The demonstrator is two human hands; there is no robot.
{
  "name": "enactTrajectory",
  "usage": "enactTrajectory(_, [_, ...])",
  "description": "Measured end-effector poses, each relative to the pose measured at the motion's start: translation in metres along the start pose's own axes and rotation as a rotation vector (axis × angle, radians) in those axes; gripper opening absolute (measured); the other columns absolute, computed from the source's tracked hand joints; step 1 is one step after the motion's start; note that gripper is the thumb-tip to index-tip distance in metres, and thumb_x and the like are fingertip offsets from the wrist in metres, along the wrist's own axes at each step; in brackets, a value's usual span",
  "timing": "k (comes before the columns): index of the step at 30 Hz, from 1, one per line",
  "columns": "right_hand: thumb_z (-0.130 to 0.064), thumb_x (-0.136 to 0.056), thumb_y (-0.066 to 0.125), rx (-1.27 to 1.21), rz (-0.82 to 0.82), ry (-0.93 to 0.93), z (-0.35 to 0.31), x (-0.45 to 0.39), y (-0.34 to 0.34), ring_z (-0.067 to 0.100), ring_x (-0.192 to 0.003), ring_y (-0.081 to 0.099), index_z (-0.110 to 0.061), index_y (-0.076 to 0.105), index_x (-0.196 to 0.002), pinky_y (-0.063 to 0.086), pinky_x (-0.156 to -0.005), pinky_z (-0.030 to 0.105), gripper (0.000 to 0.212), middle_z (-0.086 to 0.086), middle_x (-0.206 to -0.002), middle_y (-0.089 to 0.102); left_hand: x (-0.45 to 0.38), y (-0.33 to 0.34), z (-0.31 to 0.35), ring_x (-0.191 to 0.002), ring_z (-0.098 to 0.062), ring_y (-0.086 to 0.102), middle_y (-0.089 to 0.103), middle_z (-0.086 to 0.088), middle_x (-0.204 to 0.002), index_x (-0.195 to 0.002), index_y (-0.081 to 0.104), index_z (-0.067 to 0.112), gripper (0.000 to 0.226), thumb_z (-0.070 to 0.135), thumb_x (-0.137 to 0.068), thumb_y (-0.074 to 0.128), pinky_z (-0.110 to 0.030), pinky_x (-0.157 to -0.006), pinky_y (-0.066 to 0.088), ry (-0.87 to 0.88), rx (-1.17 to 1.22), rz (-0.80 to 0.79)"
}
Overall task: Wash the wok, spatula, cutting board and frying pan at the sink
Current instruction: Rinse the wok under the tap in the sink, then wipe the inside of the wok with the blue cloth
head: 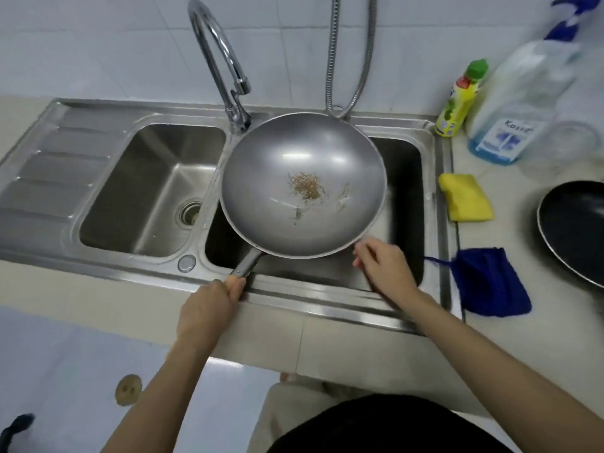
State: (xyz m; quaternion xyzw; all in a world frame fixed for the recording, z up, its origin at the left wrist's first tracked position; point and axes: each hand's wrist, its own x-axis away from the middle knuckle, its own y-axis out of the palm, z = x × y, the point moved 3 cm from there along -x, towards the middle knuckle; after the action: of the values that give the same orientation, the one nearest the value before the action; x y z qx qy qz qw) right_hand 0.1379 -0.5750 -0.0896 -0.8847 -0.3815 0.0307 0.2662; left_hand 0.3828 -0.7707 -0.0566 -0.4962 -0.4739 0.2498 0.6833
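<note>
**A:** so where's the wok (pixel 304 184) at? looks like it's held over the right basin of the sink (pixel 431 204), bowl facing up, with a little clump of brownish food scraps sitting near the middle. I'd say it's not washed yet

**B:** yeah. its handle (pixel 248 263) runs from the rim down and to the left, straight at the person. left hand (pixel 209 308) has its fingers wrapped round the end of that handle, so that's the one carrying the weight

**A:** and the right hand (pixel 382 266)?

**B:** just at the near rim on the right side, fingers loose and a bit blurred, not gripping anything as far as I can see. can't tell if the tips actually touch the rim

**A:** the faucet (pixel 225 67) spout ends just behind the far left edge of the wok, no water visible. my guess is the next bit means sliding the bowl under it, or the free right hand going for the yellow sponge (pixel 465 199), which lies on the table just right of the sink

**B:** makes sense, right hand's the nearer one. also out there: blue cloth (pixel 490 282), dish soap bottle (pixel 459 103), and the black frying pan (pixel 575 230) at the far right edge, waiting its turn
</note>
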Motion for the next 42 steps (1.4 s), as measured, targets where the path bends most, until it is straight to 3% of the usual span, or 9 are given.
enactTrajectory(4, [-0.017, -0.094, 0.053, 0.548, 0.224, -0.480, -0.002, 0.037, -0.061, 0.018, -0.085, 0.058, -0.009, 0.065, -0.092, 0.044, -0.079, 0.031, 0.014, 0.004, -0.091, 0.063, -0.014, 0.014, -0.013, -0.083, -0.032, 0.052, 0.062, -0.013, -0.096, -0.106, 0.061, 0.014, 0.057, 0.059, -0.096, 0.027, -0.037, -0.072, 0.038, 0.056, 0.011, 0.015])
enactTrajectory(9, [-0.041, -0.084, 0.063, 0.845, 0.470, -0.037, 0.051, 0.072, -0.111, 0.032, -0.125, 0.042, -0.019, 0.057, -0.121, 0.027, -0.108, 0.049, 0.043, 0.014, -0.130, 0.050, -0.027, 0.023, -0.022, -0.073, -0.030, 0.050, 0.057, -0.011, -0.087, -0.115, 0.057, 0.014, 0.045, 0.045, -0.100, 0.026, -0.038, -0.067, 0.039, 0.203, -0.134, 0.012])
enactTrajectory(13, [-0.050, -0.076, 0.067, 0.703, 0.580, 0.167, 0.065, 0.090, -0.105, 0.031, -0.125, 0.039, -0.023, 0.039, -0.142, 0.031, -0.106, 0.048, 0.076, 0.016, -0.137, 0.043, -0.034, 0.028, -0.026, -0.079, -0.035, 0.055, 0.063, -0.017, -0.096, -0.117, 0.057, 0.016, 0.047, 0.045, -0.100, 0.025, -0.038, -0.067, 0.038, 0.213, -0.151, 0.011])
enactTrajectory(17, [-0.038, -0.085, 0.065, 0.677, 0.650, 0.197, 0.064, 0.091, -0.096, 0.034, -0.117, 0.044, -0.022, 0.037, -0.144, 0.037, -0.097, 0.045, 0.067, 0.017, -0.129, 0.050, -0.037, 0.033, -0.030, -0.071, -0.030, 0.048, 0.059, -0.010, -0.087, -0.119, 0.058, 0.025, 0.053, 0.051, -0.097, 0.018, -0.036, -0.064, 0.037, 0.198, -0.182, 0.009])
enactTrajectory(24, [-0.013, -0.090, 0.060, 0.666, 0.508, -0.001, 0.046, 0.076, -0.102, 0.029, -0.103, 0.046, -0.021, 0.058, -0.123, 0.042, -0.090, 0.042, 0.034, 0.010, -0.107, 0.059, -0.028, 0.025, -0.021, -0.075, -0.031, 0.053, 0.053, -0.005, -0.079, -0.105, 0.061, 0.019, 0.065, 0.063, -0.091, 0.015, -0.036, -0.066, 0.039, 0.114, -0.068, 0.002])
enactTrajectory(33, [-0.019, -0.092, 0.057, 0.416, 0.297, -0.320, -0.039, 0.001, -0.010, 0.021, -0.101, 0.049, -0.020, 0.060, -0.117, 0.043, -0.087, 0.031, 0.026, 0.003, -0.110, 0.059, -0.007, 0.007, -0.002, -0.094, -0.037, 0.061, 0.062, -0.011, -0.088, -0.082, 0.047, 0.016, 0.050, 0.062, -0.095, 0.030, -0.037, -0.072, 0.041, 0.026, 0.097, 0.003])
enactTrajectory(37, [-0.021, -0.088, 0.063, 0.466, -0.034, -0.408, -0.075, -0.055, 0.053, 0.023, -0.103, 0.052, -0.019, 0.047, -0.132, 0.048, -0.088, 0.039, 0.047, 0.006, -0.115, 0.059, -0.008, 0.006, -0.004, -0.089, -0.032, 0.064, 0.066, -0.011, -0.091, -0.086, 0.049, 0.015, 0.056, 0.067, -0.092, 0.027, -0.035, -0.067, 0.043, 0.029, 0.038, 0.024])
enactTrajectory(40, [-0.026, -0.081, 0.071, 0.391, -0.387, -0.281, -0.073, -0.081, 0.091, 0.022, -0.101, 0.056, -0.023, 0.021, -0.144, 0.051, -0.085, 0.037, 0.080, 0.009, -0.116, 0.057, -0.010, 0.005, -0.005, -0.086, -0.029, 0.064, 0.063, -0.006, -0.085, -0.085, 0.047, 0.017, 0.055, 0.067, -0.092, 0.026, -0.033, -0.069, 0.047, 0.041, 0.045, 0.020])
enactTrajectory(42, [-0.034, -0.080, 0.070, 0.425, -0.458, -0.273, -0.064, -0.092, 0.104, 0.023, -0.104, 0.054, -0.015, 0.033, -0.137, 0.048, -0.087, 0.036, 0.070, 0.008, -0.117, 0.055, -0.011, 0.005, -0.006, -0.081, -0.026, 0.065, 0.063, -0.004, -0.082, -0.085, 0.048, 0.016, 0.058, 0.068, -0.090, 0.023, -0.034, -0.071, 0.052, 0.042, 0.024, 0.026])
